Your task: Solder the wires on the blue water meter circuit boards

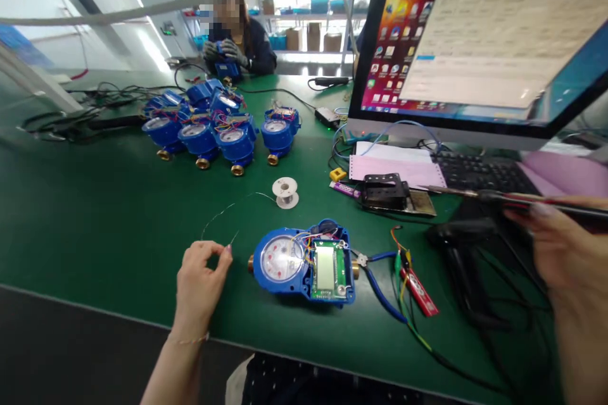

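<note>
My left hand [203, 278] pinches the end of a thin solder wire [223, 210], which curves back to a white spool [285, 193] standing on the table. To the right of that hand lies a blue water meter [280, 262], its round dial facing up and its housing open. A green circuit board with a display [327, 269] and loose coloured wires shows inside. Over at the right edge my right hand [553, 247] grips a soldering iron [484, 195], its tip pointing left above a black iron stand [384, 191]. The iron's tip and the solder are far apart.
Blue-handled cutters [380, 291] and a red battery-like stick with clip leads [418, 292] lie right of the meter. A black scanner [468, 266], keyboard [479, 172] and monitor [475, 57] stand beyond. Several blue meters [237, 142] sit at back left. A gloved co-worker [232, 44] sits opposite.
</note>
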{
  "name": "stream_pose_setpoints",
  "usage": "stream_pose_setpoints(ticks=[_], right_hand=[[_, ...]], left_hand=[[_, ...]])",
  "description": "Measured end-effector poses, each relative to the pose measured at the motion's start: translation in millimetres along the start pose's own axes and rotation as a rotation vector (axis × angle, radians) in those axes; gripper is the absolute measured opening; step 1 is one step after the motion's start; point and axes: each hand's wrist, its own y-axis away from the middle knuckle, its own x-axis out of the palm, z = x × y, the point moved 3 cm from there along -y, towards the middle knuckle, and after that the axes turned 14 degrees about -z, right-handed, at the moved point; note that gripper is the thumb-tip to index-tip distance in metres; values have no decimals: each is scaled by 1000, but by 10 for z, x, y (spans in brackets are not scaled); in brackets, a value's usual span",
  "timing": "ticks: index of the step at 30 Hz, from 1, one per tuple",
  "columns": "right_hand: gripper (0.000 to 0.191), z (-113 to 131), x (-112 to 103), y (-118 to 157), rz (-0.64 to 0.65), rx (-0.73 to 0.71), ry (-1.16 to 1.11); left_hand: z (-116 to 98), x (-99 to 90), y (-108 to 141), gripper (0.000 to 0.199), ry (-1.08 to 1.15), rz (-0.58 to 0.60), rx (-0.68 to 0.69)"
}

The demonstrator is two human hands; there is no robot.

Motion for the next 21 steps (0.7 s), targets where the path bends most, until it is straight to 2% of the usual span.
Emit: stream_pose_setpoints(ticks=[3,7,10,13,17,19,21], right_hand=[[28,-93,143,-190,-16,56,-94],[18,-352,305,-304,18,271,59],[13,-486,469,-301,149,449,129],[1,-513,652,-225,314,583,147],[19,-469,791,-51,544,767,163],[22,-447,780,10,588,795,193],[23,-428,733,47,610,739,287]], left_hand=[[291,184,-5,27,-87,40,-64],[394,226,21,27,-103,62,-120],[349,223,20,25,-101,92,-101],[317,211,15,25,-79,95,-109],[337,187,16,25,-55,91,-134],[368,177,20,24,-46,71,-155],[384,159,25,29,-33,22,-175]])
